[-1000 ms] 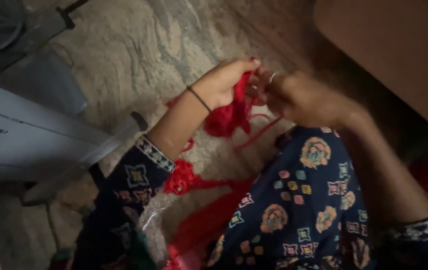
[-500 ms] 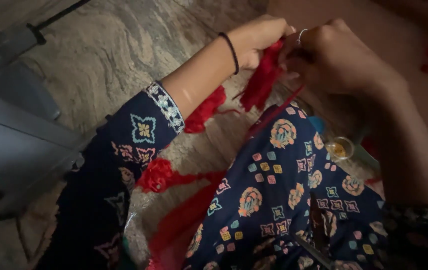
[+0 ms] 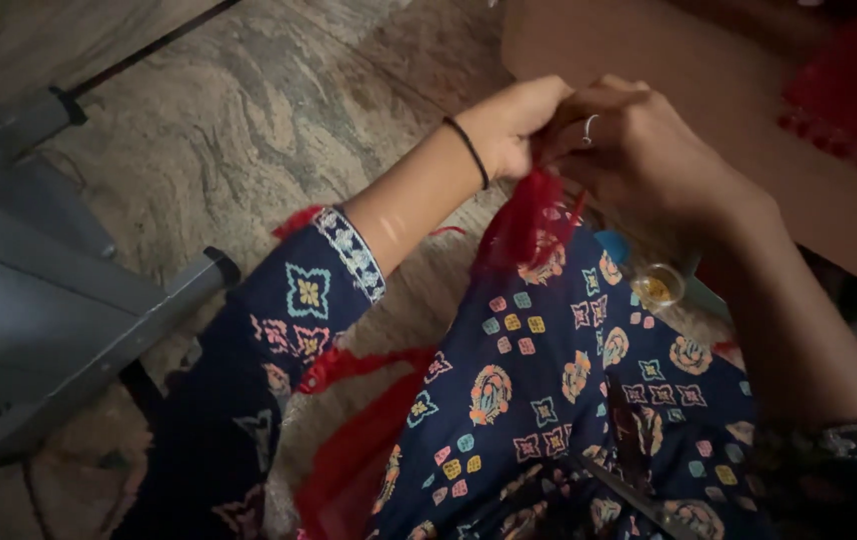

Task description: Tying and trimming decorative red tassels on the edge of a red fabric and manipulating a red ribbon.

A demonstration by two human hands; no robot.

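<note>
Both hands, left hand and right hand, pinch red fluffy yarn; brown board edge just beyond, open stone floor leftward.

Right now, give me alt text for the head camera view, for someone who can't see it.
Two bare hands, left hand and right hand, meet over a lap, pinching a bunch of red yarn that hangs between them. The person wears dark blue flower-print cloth and sits on a stone floor; a small clear jar stands by the knee.
</note>
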